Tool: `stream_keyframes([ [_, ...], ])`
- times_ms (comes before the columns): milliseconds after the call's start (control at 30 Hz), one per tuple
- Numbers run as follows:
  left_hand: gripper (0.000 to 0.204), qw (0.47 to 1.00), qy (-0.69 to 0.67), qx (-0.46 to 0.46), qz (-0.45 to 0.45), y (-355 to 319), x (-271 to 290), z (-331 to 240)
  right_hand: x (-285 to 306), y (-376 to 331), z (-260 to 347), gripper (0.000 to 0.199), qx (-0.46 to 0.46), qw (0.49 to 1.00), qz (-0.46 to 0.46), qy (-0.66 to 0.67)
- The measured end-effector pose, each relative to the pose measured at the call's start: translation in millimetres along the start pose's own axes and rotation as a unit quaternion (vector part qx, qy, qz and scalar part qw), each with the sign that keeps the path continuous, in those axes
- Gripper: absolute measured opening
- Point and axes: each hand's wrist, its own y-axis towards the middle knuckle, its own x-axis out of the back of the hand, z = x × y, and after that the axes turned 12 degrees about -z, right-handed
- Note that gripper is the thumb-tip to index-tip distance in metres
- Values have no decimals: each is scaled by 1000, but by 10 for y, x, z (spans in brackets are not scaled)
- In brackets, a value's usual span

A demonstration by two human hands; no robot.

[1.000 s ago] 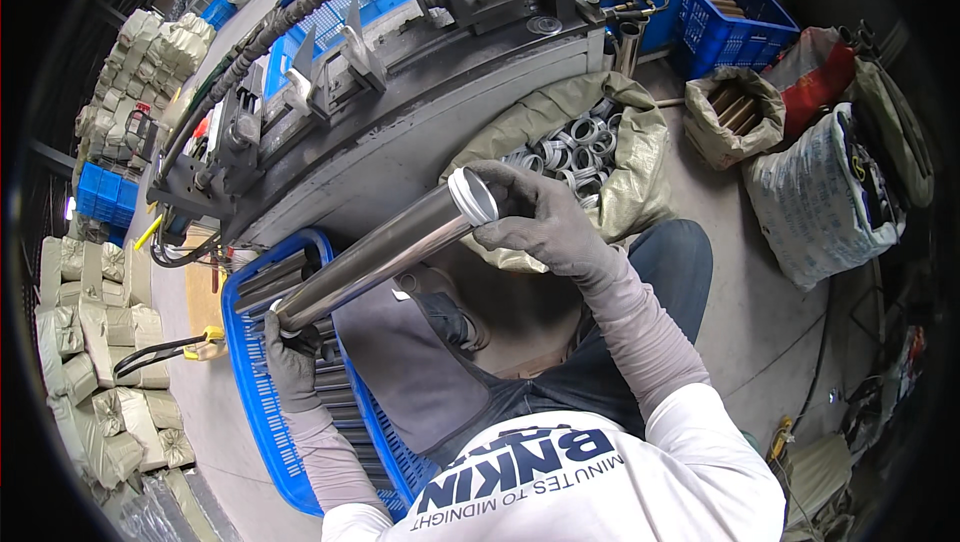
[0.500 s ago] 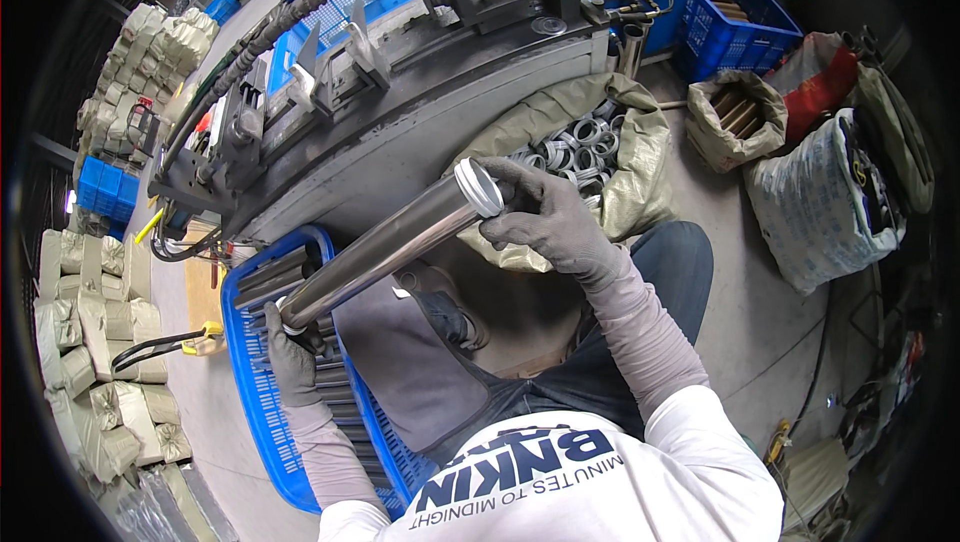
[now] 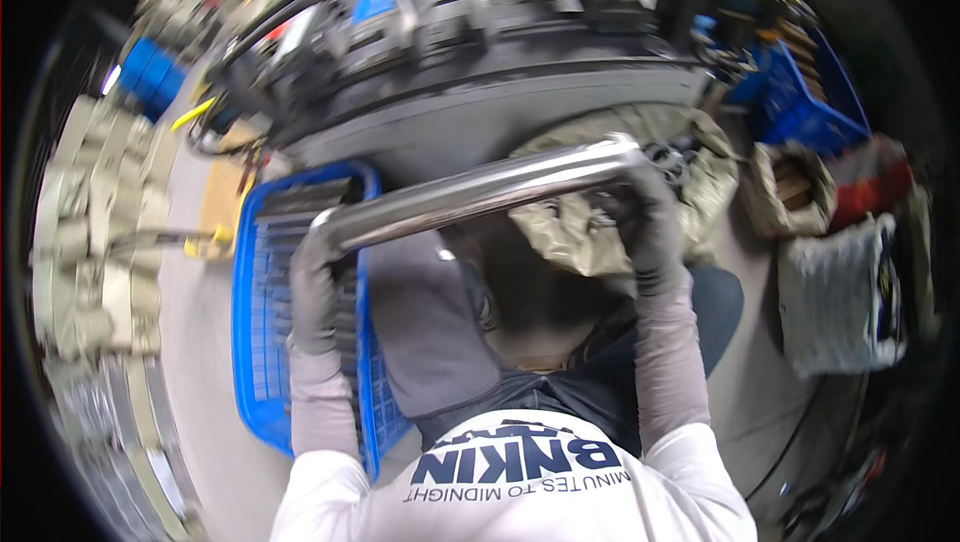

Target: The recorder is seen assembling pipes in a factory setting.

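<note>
Head view, looking down and blurred by motion, shows both gloved hands carrying a long shiny metal tube point(image 3: 480, 192) that runs across the middle of the frame from about nine o'clock up toward two o'clock. Left hand point(image 3: 315, 277), in a grey glove, is closed around the tube's lower end, fingers curled over it, directly above a blue plastic crate point(image 3: 250, 362) that sits at the eight o'clock side. Right hand point(image 3: 645, 217), also gloved in grey, is wrapped shut around the tube's upper end, at about one o'clock from the frame centre. Beneath that end lies an open olive sack point(image 3: 570, 232), with dark metal rings point(image 3: 670, 157) just showing beside the right fingers. The tube hangs clear of the person's lap, touching nothing but the two gloves as far as the blur allows. At twelve o'clock stands a dark grey machine bench point(image 3: 480, 92). Toward three o'clock sit a grey woven bag point(image 3: 840, 292) and a second blue crate point(image 3: 800, 92).
</note>
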Motion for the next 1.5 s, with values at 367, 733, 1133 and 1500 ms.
stream_keyframes([
  [367, 88, 985, -88, -14, 149, -338, -310, -545, 772, 424, -454, 28, -125, 965, -38, 229],
  [733, 82, 983, -84, -48, 157, -273, -413, -511, 665, 387, -611, 39, -211, 965, -153, -23],
  [1133, 78, 951, 43, -301, 50, -47, -385, -261, 632, 275, -584, 42, -194, 975, -91, -65],
  [1500, 44, 969, 13, -247, 4, 161, -306, 206, 264, 259, -470, 63, -81, 987, -22, -137],
])
